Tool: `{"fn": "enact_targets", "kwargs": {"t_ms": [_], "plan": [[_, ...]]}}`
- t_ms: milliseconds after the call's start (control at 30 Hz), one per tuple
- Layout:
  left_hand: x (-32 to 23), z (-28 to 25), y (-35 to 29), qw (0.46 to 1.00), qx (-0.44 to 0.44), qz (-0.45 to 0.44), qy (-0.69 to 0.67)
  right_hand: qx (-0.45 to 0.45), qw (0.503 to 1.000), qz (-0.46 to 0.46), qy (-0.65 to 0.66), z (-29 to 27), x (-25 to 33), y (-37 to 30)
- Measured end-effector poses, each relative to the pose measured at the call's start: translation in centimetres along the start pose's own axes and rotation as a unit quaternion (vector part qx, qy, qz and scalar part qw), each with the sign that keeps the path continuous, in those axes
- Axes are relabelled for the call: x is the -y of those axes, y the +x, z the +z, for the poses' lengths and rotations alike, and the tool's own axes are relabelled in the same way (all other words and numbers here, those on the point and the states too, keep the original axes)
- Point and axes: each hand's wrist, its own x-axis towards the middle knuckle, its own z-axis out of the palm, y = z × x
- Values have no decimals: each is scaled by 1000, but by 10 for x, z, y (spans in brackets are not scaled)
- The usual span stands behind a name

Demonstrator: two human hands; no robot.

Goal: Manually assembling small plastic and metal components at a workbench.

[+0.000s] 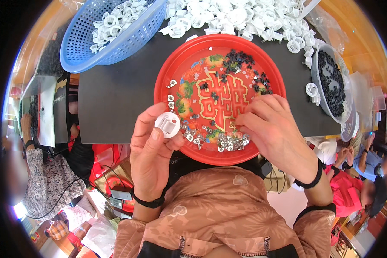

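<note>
Between the thumb and fingers of my left hand [152,146] is a round white plastic part [167,124] with a raised slotted middle, held over the left rim of a red tray [161,86]. My right hand [271,124] reaches over the tray's right side. Its fingers are drawn together close to the small silver metal clips [232,142]; whatever they hold is hidden. More metal clips lie along the tray's left side. Small black parts [238,60] are heaped toward its far right, with a few scattered across the patterned bottom.
A blue plastic basket [79,58] of white parts stands at the far left. Loose white parts [232,17] are piled along the back of the dark table [116,103]. At right is a clear tub [350,99] of black parts. Other people sit at both sides.
</note>
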Motion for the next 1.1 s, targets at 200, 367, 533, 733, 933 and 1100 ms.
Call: {"fn": "enact_targets", "kwargs": {"t_ms": [200, 367, 533, 733, 933, 1100], "plan": [[3, -4, -1, 999, 25, -6, -27, 1, 997, -73, -11, 12, 18, 36], [3, -3, 1, 999, 30, -15, -35, -15, 994, -104, -25, 27, 27, 48], [4, -6, 1, 998, 35, -18, -41, 48, 987, -113, -106, 28, 26, 52], [-1, 5, -4, 1000, 22, -12, 6, 3, 998, -56, -32, 18, 8, 48], [-3, 20, -1, 987, 62, -19, 146, 14, 966, 34, 256, -14, 15, 46], [0, 39, 6, 986, 84, -83, 120, -46, 936, -28, 349, -11, 11, 45]]}}
